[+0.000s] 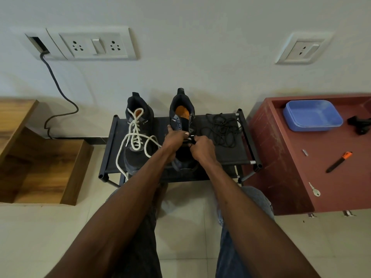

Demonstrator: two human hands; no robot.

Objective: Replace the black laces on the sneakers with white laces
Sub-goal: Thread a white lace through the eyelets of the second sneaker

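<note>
Fingers (pixel 190 140) pinching black lace, two sneakers (pixel 138 137), one white-laced

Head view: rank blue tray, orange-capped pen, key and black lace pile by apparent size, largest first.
1. Blue tray and black lace pile: similar footprint, too close to rank.
2. Orange-capped pen.
3. Key, smallest.
This is apparent size only, and wide-angle stretch near the edge may inflate the tray.
</note>
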